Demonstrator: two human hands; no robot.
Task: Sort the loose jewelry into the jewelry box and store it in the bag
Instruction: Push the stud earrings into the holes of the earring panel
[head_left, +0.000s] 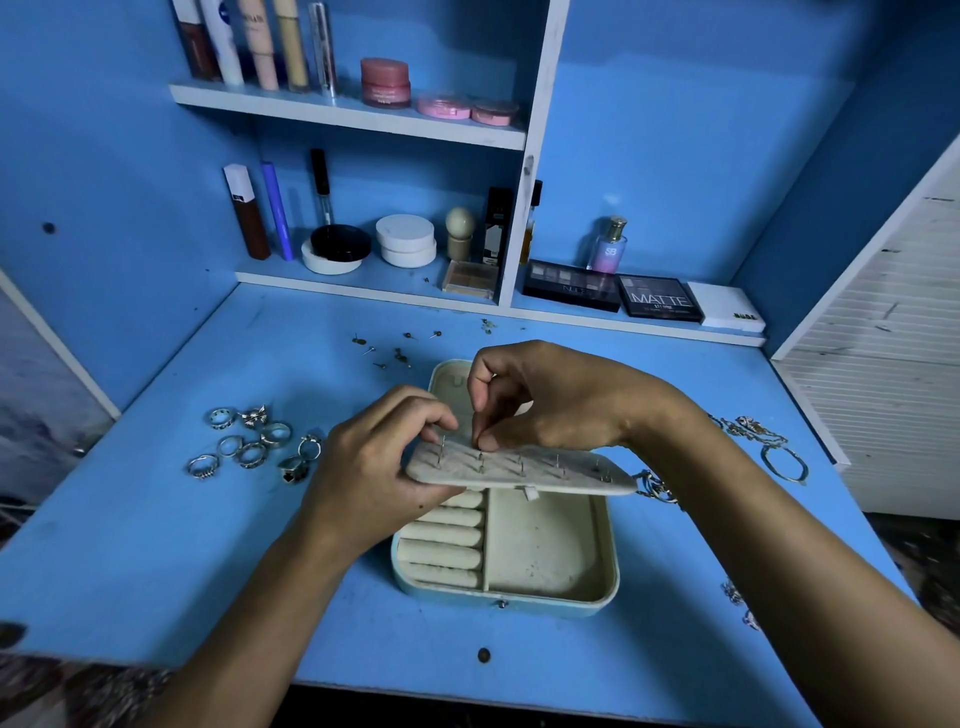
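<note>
Two bare forearms reach in from the bottom edge over a blue painted desk (156, 545). Nearest the viewer sits an open jewelry box (506, 592), pale blue outside with rounded corners, lined in soft cream fabric; padded ring rolls (441, 540) fill its left side and a plain empty compartment lies to their right.

The left hand (374, 467) grips the left end of a cream padded earring panel (519, 470), holding it nearly flat above the box, probably to steady it. The right hand (540, 400) pinches something small against the panel, likely an earring being pushed in; thin metal posts already stick out of it.

Silver rings (249, 441) cluster on the desk to the left, loose stud earrings (395, 348) scatter beyond the box, and chain necklaces (763, 441) lie tangled to the right. No bag is visible.
</note>
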